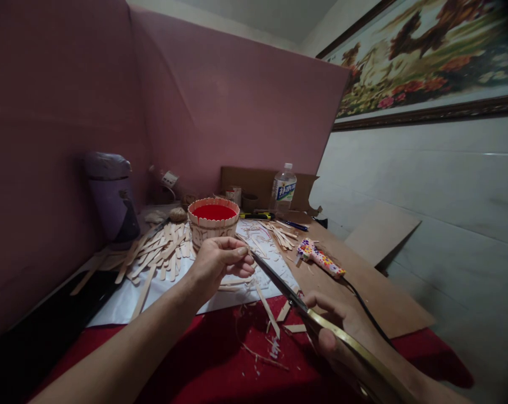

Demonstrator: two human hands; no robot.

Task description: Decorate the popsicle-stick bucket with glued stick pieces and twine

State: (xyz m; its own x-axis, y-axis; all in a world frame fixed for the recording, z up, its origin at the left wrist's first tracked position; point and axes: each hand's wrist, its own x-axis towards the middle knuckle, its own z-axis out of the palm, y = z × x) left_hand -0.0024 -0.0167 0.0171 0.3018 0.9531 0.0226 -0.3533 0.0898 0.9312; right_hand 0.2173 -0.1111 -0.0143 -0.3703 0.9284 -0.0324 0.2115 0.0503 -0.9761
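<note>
At frame centre, left hand (220,261) pinched closed, any held piece unclear; lower right, right hand (344,325) grasps scissors (294,301). Best keep fingers (241,252) off blades (274,277).

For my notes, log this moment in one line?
left hand: pinching, contents unclear; right hand: gold-handled scissors; nearby: red-lined basket, craft sticks

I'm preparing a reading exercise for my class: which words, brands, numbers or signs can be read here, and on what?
"补水啦", as best it reads: large characters on the clear bottle; the smaller print there is too small to read.
Small white object by the pink wall: dark marks, too small to read.
No other text is readable.
</note>
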